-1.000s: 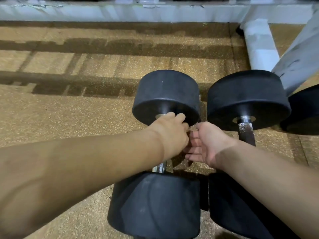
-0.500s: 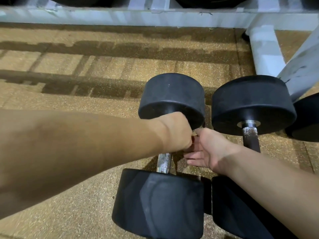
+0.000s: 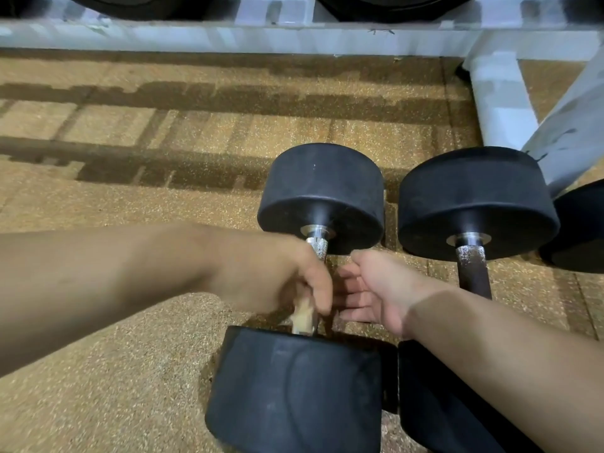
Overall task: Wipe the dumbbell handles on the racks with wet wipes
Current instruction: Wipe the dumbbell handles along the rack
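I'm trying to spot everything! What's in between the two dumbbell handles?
In the head view, the right hand lies between the left dumbbell's handle and the right dumbbell's handle, palm open, above the speckled floor.

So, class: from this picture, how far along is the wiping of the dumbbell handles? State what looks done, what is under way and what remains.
Done: nothing certain. In hand: the left hand grips the left dumbbell's handle near its lower end, with a pale blurred strip, probably the wipe, under it; the right hand is open alongside. Left: the right dumbbell's handle looks dark, spotted and untouched.
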